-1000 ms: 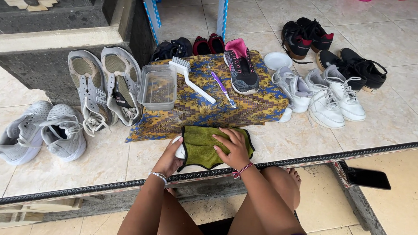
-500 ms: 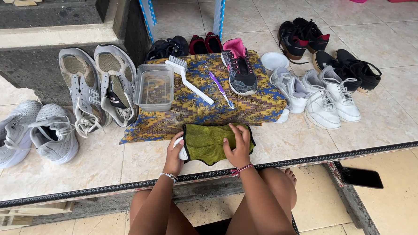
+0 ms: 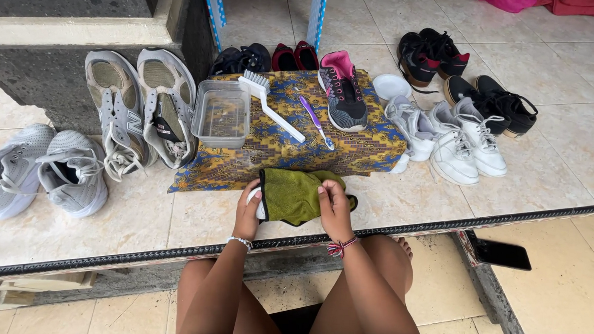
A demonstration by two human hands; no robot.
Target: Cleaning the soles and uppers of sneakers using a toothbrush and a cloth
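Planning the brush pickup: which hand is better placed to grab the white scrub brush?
Probably the left hand. The scrub brush lies above it, its handle angling toward the centre. The right hand presses the green cloth and sits nearer the purple toothbrush.

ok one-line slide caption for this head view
Both hands, left and right, press an olive-green cloth over a white shoe beside a patterned batik cloth.
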